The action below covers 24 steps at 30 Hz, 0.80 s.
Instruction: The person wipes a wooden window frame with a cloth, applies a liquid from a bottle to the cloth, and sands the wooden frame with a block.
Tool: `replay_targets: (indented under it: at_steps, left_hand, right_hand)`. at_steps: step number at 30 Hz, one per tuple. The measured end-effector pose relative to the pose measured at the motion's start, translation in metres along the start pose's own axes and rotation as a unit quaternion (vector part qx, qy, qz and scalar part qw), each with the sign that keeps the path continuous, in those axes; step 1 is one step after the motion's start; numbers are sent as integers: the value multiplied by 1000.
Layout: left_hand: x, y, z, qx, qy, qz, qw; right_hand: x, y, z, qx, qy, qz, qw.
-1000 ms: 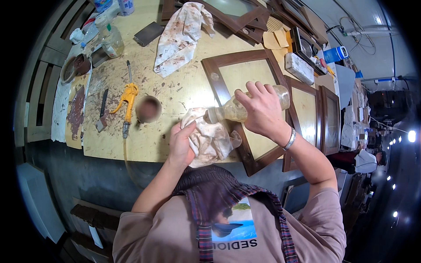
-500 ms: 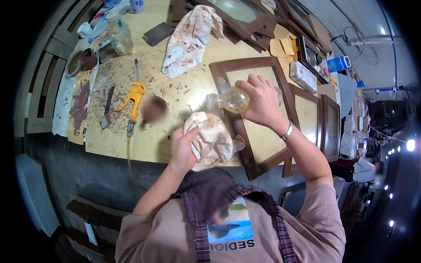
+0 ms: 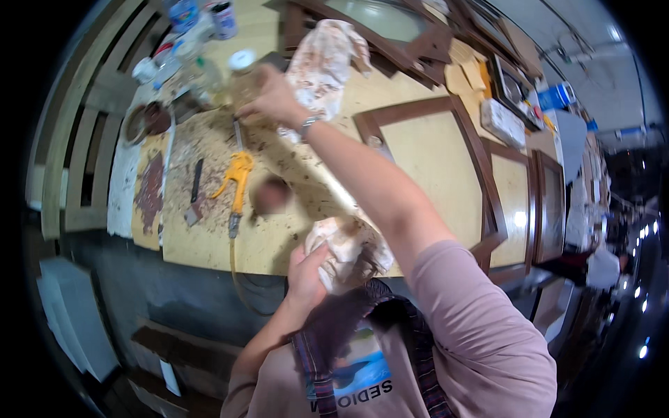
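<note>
Bunched in my left hand (image 3: 306, 277) is a stained white rag (image 3: 346, 252), held by the table's near edge. My right hand (image 3: 273, 99) reaches to the far left of the table, its fingers round a clear bottle (image 3: 244, 82) with a white cap. That bottle is upright and blurred by motion; whether its base touches the table I cannot tell. Below it lies a yellow air blow gun (image 3: 238, 174) with a hose. A round brown thing (image 3: 272, 194), blurred, is beside the gun. Another stained cloth (image 3: 327, 63) lies beyond my right wrist.
Brown-framed panels (image 3: 446, 111) lie on the right side of the table, with others stacked at the back. Several bottles and a blue-labelled can (image 3: 224, 21) stand at the far left. A dark scraper (image 3: 197, 180) and a white block (image 3: 502, 122) also lie there.
My right hand has swung from the framed panel to the far left with the bottle, which was tilted sideways and is now upright. The rag stays in my left hand; the view has shifted.
</note>
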<state>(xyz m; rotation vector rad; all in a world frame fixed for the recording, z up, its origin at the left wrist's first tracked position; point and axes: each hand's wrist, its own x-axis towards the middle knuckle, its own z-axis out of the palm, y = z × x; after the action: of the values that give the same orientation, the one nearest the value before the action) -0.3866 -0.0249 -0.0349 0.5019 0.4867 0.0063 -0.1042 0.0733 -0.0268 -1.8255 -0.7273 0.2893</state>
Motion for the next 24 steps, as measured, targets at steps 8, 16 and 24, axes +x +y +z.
replay_targets:
  at_steps: [8,16,24]
  left_hand:
    - [17,-3,9,52,32,9,998]
    - [50,-53,76,329,-140,20,934]
    - [26,-181,71,702,-539,240,399]
  right_hand:
    - [-134,17,-135,39,147,69,986]
    - [-497,82,-310,-105,545,366,747]
    - [-511,84,-275,246,437,427,753]
